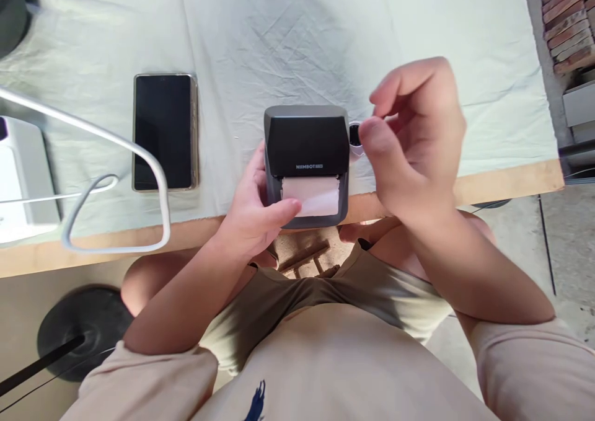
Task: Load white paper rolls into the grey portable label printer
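Note:
A dark label printer (307,142) marked NIIMBOT is held at the front edge of the table. My left hand (260,207) grips its left side, fingers around the body and thumb over the front. A strip of blank whitish label paper (318,196) shows in the opening beneath the printer's black cover, and my left thumb reaches onto it. My right hand (413,136) is raised to the right of the printer, fingers loosely curled, with a gap between thumb and index finger and nothing visible there. Just behind the thumb is a small white roll with a dark core (355,134), partly hidden.
To the left lies a phone-like dark-screened device (163,132) in a clear case. A thick white cable (160,191) loops in front of it beside a white box-shaped object (32,179). The table has a pale cloth (223,43) and a wooden front edge (506,182).

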Tool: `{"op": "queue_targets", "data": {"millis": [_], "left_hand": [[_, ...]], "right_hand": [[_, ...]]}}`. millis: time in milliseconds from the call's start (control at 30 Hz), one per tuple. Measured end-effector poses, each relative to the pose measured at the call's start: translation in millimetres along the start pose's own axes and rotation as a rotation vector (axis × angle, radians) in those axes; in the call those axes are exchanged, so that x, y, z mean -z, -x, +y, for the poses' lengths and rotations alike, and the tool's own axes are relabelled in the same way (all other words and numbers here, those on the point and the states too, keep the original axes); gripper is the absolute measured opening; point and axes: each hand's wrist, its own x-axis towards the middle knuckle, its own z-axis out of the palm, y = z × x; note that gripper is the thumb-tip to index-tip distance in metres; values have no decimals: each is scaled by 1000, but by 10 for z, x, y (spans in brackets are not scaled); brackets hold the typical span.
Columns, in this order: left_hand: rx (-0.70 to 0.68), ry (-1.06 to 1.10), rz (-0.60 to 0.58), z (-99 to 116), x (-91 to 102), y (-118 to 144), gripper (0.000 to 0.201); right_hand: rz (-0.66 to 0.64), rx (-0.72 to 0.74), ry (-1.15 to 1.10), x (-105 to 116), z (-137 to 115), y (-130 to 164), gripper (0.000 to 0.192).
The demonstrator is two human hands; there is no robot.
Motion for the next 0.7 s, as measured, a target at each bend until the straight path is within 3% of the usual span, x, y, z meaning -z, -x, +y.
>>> {"op": "queue_targets", "data": {"millis": [133, 300, 467, 600, 700], "left_hand": [[-60, 66, 23, 36, -30, 31, 67], [-85, 145, 17, 22, -22, 72, 44], [-205, 97, -25, -90, 29, -29, 42], [-307, 2, 8, -153, 110, -82, 37], [-328, -35, -16, -185, 167, -41, 31]], "right_hand": [[-180, -71, 41, 64, -81, 33, 28], [-269, -110, -28, 183, -325, 99, 43], [-532, -376, -282, 113, -317, 90, 73], [-595, -582, -425, 43, -274, 69, 83], [-592, -598, -447, 21, -278, 96, 86]]}}
